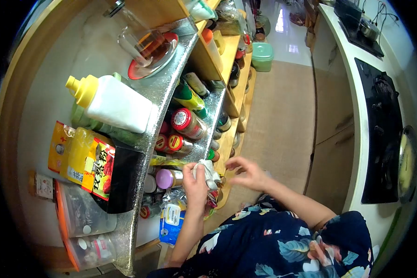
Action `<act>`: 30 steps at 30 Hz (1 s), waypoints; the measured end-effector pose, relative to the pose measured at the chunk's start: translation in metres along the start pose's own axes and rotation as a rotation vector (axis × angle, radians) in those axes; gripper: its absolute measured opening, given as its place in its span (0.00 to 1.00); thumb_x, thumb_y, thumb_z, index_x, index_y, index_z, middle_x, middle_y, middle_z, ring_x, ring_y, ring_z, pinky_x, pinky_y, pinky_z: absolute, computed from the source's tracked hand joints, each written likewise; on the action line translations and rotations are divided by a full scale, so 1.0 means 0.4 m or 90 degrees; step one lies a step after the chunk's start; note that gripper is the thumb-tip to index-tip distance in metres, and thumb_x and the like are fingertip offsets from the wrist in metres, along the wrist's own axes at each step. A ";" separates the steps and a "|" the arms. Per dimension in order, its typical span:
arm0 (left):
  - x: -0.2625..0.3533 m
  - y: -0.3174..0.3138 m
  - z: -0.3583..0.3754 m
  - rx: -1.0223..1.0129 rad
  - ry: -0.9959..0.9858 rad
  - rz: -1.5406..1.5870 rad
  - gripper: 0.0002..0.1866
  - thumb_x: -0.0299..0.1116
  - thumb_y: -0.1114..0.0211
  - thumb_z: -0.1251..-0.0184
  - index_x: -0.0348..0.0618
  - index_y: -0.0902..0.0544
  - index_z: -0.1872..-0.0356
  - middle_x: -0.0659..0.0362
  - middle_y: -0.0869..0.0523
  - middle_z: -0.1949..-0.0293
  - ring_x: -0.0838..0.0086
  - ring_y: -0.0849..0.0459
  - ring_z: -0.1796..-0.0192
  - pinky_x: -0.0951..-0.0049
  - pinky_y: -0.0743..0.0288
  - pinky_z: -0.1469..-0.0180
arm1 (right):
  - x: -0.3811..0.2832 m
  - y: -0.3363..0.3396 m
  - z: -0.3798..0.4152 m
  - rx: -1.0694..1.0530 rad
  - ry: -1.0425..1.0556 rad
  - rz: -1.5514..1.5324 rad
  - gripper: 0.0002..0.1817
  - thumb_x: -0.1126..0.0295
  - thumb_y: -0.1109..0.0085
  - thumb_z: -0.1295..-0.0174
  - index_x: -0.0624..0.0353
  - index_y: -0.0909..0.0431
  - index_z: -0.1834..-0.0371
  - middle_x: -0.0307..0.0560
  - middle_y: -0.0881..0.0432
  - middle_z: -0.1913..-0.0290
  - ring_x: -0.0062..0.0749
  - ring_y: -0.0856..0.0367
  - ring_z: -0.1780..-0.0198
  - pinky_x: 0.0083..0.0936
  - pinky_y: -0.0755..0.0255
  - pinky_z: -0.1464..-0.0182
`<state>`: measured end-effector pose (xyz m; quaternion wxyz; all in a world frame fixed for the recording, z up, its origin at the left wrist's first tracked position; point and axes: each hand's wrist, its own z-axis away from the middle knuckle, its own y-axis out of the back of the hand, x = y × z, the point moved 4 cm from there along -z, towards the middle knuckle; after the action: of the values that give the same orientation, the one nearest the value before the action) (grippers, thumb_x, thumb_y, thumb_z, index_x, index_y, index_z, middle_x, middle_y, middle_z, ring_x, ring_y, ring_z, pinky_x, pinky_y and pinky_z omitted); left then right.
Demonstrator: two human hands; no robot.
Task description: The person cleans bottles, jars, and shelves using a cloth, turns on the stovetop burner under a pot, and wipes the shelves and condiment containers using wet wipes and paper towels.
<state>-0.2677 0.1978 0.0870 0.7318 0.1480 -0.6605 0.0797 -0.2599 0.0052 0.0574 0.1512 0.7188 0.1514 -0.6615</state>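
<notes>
My left hand [195, 186] is closed on a crumpled white cloth [207, 173], which bunches up beyond the thumb. To the right of it, my right hand [246, 175] hangs in the air with its fingers loosely bent and apart, holding nothing. A jar with a purple lid [165, 179] lies just left of the left hand on the lower shelf. Below that hand is a blue pack with a white flip lid [172, 221]. Red-lidded jars [188, 123] stand further along the same foil-lined shelf.
The upper foil-lined shelf [164, 99] holds a yellow-capped white bottle [118, 103], a yellow seasoning packet [85, 162], orange-rimmed containers [85, 211] and a glass pitcher on a plate [171, 53]. Across the floor [282, 120] runs a counter with a black stove [380, 153]. A green bin [262, 56] stands ahead.
</notes>
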 end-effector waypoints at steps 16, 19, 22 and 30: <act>0.010 0.026 0.028 -0.191 0.381 0.582 0.11 0.27 0.42 0.25 0.42 0.24 0.46 0.58 0.16 0.56 0.93 0.33 0.83 0.94 0.44 0.86 | 0.084 0.097 -0.052 0.044 -0.278 -0.573 0.13 0.66 0.44 0.29 0.63 0.18 0.51 0.44 0.13 0.57 0.24 0.15 0.61 0.23 0.20 0.56; 0.019 -0.002 0.032 -0.165 0.270 0.491 0.11 0.28 0.44 0.25 0.44 0.25 0.45 0.54 0.17 0.53 0.77 0.22 0.65 0.76 0.26 0.64 | 0.074 0.097 -0.043 0.047 -0.273 -0.629 0.13 0.66 0.44 0.29 0.64 0.19 0.49 0.48 0.13 0.55 0.24 0.15 0.58 0.23 0.20 0.54; 0.026 -0.011 0.038 -0.168 0.206 0.464 0.11 0.29 0.44 0.25 0.46 0.26 0.45 0.53 0.17 0.50 0.65 0.17 0.50 0.61 0.22 0.45 | 0.069 0.104 -0.032 0.055 -0.282 -0.586 0.16 0.64 0.44 0.29 0.65 0.22 0.45 0.50 0.15 0.50 0.29 0.15 0.53 0.26 0.20 0.50; -0.010 -0.045 0.058 -0.169 0.266 0.507 0.11 0.28 0.44 0.26 0.47 0.26 0.45 0.52 0.17 0.51 0.62 0.17 0.48 0.56 0.22 0.41 | -0.118 0.105 0.038 0.049 0.284 0.233 0.29 0.57 0.31 0.43 0.49 0.24 0.37 0.47 0.19 0.45 0.43 0.28 0.35 0.52 0.40 0.29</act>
<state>-0.2844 0.1737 0.0829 0.7740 -0.2311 -0.5091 0.2973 -0.2598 -0.0399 0.1042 0.2037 0.8671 0.0238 -0.4539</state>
